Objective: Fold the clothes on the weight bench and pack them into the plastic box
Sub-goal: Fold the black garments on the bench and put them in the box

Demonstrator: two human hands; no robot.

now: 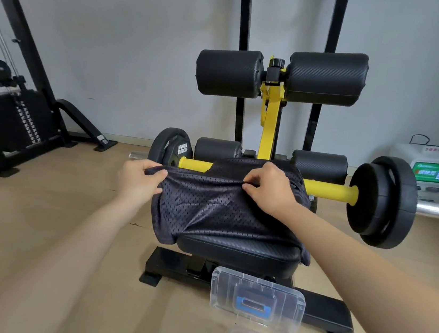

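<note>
As both arms reach forward, left hand (138, 180): forearm extended from the lower left, back of hand up, fingers curled, thumb and fingers pinching the left end of the garment's upper edge.
Mesh garment (220, 214): dark, perforated; lies across the surface, long axis running left to right, upper edge pulled taut between the hands, left end hanging off the pad's side.
Surface (238, 250): black padded bench seat, front edge showing below the garment.
Right hand (271, 190): forearm extended from the lower right, fingers clenched on the right part of the upper edge.
Plastic box (257, 297): clear, blue latch, on the floor (66, 216) just before the bench's base; lower part blurred.
</note>
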